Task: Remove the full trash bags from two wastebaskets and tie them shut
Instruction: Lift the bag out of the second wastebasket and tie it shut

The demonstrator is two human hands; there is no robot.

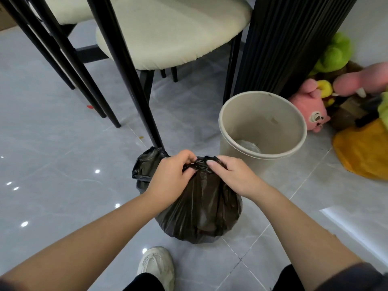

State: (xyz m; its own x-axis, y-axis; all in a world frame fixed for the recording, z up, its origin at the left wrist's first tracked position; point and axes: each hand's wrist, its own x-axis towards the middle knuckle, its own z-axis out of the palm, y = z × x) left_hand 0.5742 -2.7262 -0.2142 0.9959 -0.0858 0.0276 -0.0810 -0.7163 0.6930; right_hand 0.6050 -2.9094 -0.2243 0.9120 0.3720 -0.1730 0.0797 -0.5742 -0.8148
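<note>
— Where's the bag?

— The black trash bag [199, 208] sits on the grey floor [52, 164], near us, just beyond the person's white shoe [156, 267]. The beige wastebasket [262, 114] stands upright just to its far right, with something pale lying at the bottom.

— And the hands?

— Both are at the bag's gathered neck. The left hand [168, 177] has its grip closed on the bunched plastic, fingers curled in. The right hand [233, 175] pinches the same bunch from the right side, thumb on top. The two hands almost touch.

— Is it knotted?

— I can't tell, the fingers cover the neck. More black plastic bulges out past the left hand. I can't say whether it's the same bag.

— What else is about?

— A cream-seated chair [168, 34] on black legs, far left. A dark ribbed column [283, 49] stands past the wastebasket, and plush toys [310, 108] are heaped far right.
</note>
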